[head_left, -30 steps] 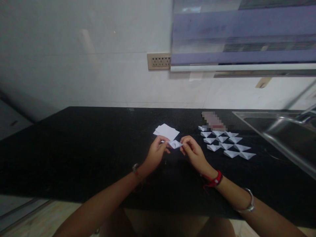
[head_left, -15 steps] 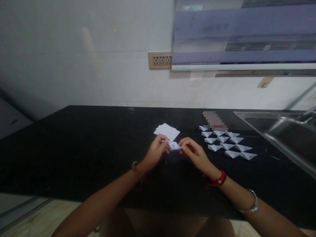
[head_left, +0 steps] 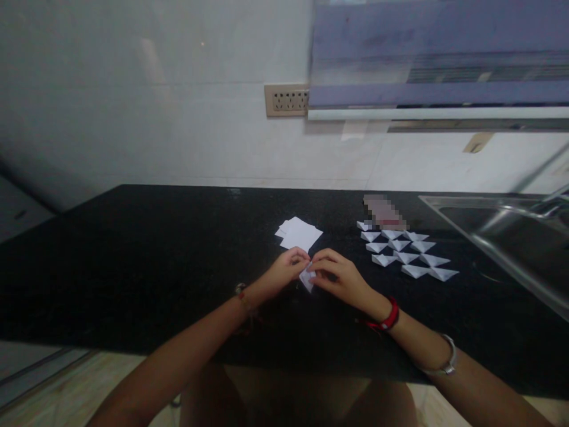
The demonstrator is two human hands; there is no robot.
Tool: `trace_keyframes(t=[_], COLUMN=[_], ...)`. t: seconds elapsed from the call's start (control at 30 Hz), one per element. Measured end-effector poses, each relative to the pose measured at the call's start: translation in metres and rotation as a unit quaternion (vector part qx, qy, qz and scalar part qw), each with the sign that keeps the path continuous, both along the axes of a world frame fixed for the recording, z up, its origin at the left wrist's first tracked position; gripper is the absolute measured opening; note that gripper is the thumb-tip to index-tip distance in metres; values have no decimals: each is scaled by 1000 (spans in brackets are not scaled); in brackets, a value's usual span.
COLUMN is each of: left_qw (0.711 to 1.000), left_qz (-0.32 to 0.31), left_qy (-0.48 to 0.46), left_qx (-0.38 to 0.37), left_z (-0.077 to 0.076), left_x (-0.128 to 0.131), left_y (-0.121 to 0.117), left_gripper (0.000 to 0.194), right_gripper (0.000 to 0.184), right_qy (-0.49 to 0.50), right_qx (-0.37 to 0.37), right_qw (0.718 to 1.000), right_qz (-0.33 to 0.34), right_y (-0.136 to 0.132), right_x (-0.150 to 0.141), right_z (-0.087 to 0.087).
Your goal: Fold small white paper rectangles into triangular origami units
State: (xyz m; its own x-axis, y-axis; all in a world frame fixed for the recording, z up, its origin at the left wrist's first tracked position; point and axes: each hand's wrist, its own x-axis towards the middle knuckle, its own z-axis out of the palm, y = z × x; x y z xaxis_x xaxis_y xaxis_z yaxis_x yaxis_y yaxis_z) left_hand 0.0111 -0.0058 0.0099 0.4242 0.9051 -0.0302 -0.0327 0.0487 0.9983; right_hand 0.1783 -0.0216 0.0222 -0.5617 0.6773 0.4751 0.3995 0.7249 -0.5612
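Note:
A small folded white paper boat (head_left: 306, 279) is held between my two hands, just above the dark countertop, with one point turned down toward me. My left hand (head_left: 288, 265) pinches its upper left side between thumb and fingers. With thumb and fingertips, my right hand (head_left: 340, 276) grips its right side; the fingers cover part of the folds. Right behind my hands lies a small stack of white paper sheets (head_left: 302, 232). To the right, several finished paper boats (head_left: 405, 257) stand in rows.
A blurred-out flat object, perhaps a phone (head_left: 384, 212), lies behind the boats. At the right a steel sink (head_left: 493, 237) is set into the black countertop (head_left: 178, 261). A socket panel (head_left: 287, 100) is on the tiled wall.
The paper boat has turned from lying level between my hands to pointing down toward me. My hands have come closer together, the right one moving left. The view has tilted slightly down.

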Motion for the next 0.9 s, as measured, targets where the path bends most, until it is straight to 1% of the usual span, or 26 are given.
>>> trace_keyframes(t=[0.1, 0.17, 0.2, 0.27, 0.33, 0.37, 0.43, 0.5, 0.57, 0.63, 0.73, 0.8, 0.9], left_qw=[997, 995, 996, 999, 995, 987, 961, 939, 926, 915, 894, 885, 881], left_qz=[43, 53, 51, 41, 34, 37, 59, 77, 73, 55, 38, 41, 54], left_qy=[-34, -53, -50, -16, 57, 102, 185, 235, 261, 284, 324, 343, 348], left_qx=[-47, -59, -52, -8, 73, 120, 198, 239, 261, 282, 307, 312, 315], left_z=[-1, -1, -1, -2, -3, -4, -5, -6, -7, -6, -6, -6, -8], left_x=[1, 2, 3, 4, 4, 4, 3, 1, -1, -2, -2, -1, -1], left_y=[1, 1, 1, -2, -5, -6, -8, -8, -6, -6, -8, -8, -7], left_gripper=[13, 12, 13, 21, 32, 35, 31, 21, 15, 15, 26, 29, 17], right_gripper=[13, 11, 10, 9, 9, 10, 13, 14, 11, 9, 9, 10, 13], right_qy=[5, 15, 20, 28, 30, 28, 13, -18, -52, -75, -87, -94, -103], right_qx=[17, 17, 15, 6, -15, -34, -79, -105, -102, -91, -85, -79, -62], right_qw=[999, 994, 991, 982, 976, 975, 975, 977, 980, 980, 980, 982, 985], right_qz=[-47, -103, -133, -184, -213, -217, -207, -182, -165, -162, -158, -145, -123], right_y=[1, 2, 3, 5, 7, 8, 10, 11, 11, 11, 11, 10, 8], right_x=[0, 1, 1, 2, 3, 3, 2, 2, 2, 3, 4, 4, 3], right_z=[-1, -1, -2, -4, -7, -9, -13, -16, -17, -17, -16, -14, -12])
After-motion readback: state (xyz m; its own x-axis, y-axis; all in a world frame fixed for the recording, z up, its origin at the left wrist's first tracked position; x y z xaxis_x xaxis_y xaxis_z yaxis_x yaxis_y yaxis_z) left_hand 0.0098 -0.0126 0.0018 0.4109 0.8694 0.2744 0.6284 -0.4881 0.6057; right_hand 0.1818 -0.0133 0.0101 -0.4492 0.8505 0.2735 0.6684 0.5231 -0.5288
